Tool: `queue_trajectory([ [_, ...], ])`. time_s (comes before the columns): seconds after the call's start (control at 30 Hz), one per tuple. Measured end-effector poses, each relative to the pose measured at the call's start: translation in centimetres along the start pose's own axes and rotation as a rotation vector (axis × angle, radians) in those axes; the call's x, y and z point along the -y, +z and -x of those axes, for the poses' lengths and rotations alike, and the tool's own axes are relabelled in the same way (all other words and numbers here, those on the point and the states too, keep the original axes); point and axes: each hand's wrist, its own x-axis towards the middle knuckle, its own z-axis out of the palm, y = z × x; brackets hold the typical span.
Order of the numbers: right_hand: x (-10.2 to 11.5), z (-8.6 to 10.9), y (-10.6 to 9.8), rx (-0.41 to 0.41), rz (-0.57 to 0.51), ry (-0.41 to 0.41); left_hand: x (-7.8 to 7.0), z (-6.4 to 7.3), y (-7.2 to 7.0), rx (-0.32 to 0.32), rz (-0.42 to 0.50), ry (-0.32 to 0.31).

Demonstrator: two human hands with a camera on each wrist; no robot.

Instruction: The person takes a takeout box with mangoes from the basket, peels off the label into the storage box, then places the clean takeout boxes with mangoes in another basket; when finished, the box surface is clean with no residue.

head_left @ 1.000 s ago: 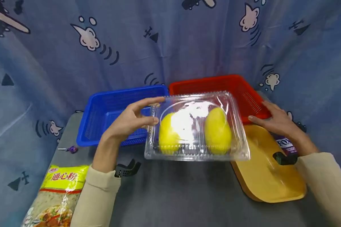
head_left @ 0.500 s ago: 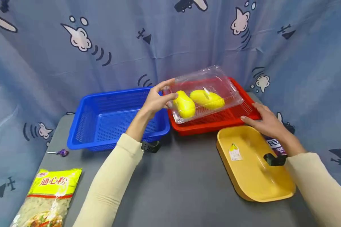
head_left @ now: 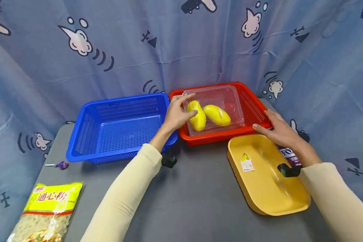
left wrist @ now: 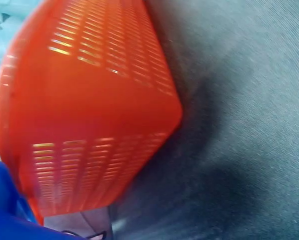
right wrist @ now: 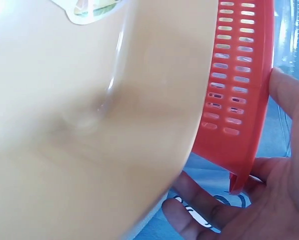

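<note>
A clear plastic clamshell box [head_left: 230, 98] with two yellow mangoes [head_left: 216, 115] inside lies in the red basket [head_left: 254, 109], toward its left side. My left hand [head_left: 176, 114] holds the box by its left edge, thumb and fingers spread along it. In the left wrist view the outer wall of the red basket [left wrist: 89, 100] fills much of the frame; the hand is out of sight there. At the basket's front right corner is my right hand [head_left: 279, 129]. The right wrist view has its thumb on the rim and other fingers curled around the corner of the basket [right wrist: 239, 100].
Left of the red basket stands a blue basket [head_left: 127, 134]. A yellow tray [head_left: 266, 188] with a paper label sits in front, partly over a purple package [head_left: 290, 156]. A pasta bag [head_left: 48, 208] and a wrapped lollipop [head_left: 60, 164] lie at left. A patterned curtain [head_left: 124, 50] hangs behind.
My left hand has carried the box with the mangoes back and down from above the table into the red basket. My right hand has stayed at the basket's corner.
</note>
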Motion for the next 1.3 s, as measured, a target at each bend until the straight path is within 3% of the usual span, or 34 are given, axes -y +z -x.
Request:
queue_trajectory([
  [0.2, 0.0, 0.1, -0.2, 0.001, 0.006, -0.001, 0.2, 0.1, 0.4, 0.025, -0.096, 0.039],
  [0.47, -0.2, 0.0, -0.2, -0.001, 0.011, -0.012, 0.8, 0.1, 0.0, 0.044, -0.251, -0.025],
  [0.67, -0.5, -0.2, 0.0, 0.002, 0.013, -0.022, 1.4, 0.3, -0.2, 0.096, -0.267, -0.098],
  [0.87, -0.6, -0.3, 0.3, 0.012, 0.016, -0.029, 1.8, 0.4, -0.1, 0.152, -0.345, -0.112],
  [0.97, -0.5, -0.8, 0.3, 0.019, 0.020, -0.038, 2.0, 0.5, -0.4, 0.153, -0.338, -0.122],
  [1.13, 0.2, -1.7, -0.1, 0.056, 0.010, -0.051, 1.9, 0.9, -1.5, 0.100, -0.239, -0.107],
  [1.3, 1.3, -1.8, -1.5, 0.079, 0.060, -0.017, -0.1, 2.3, -3.3, 0.044, -0.131, -0.062],
])
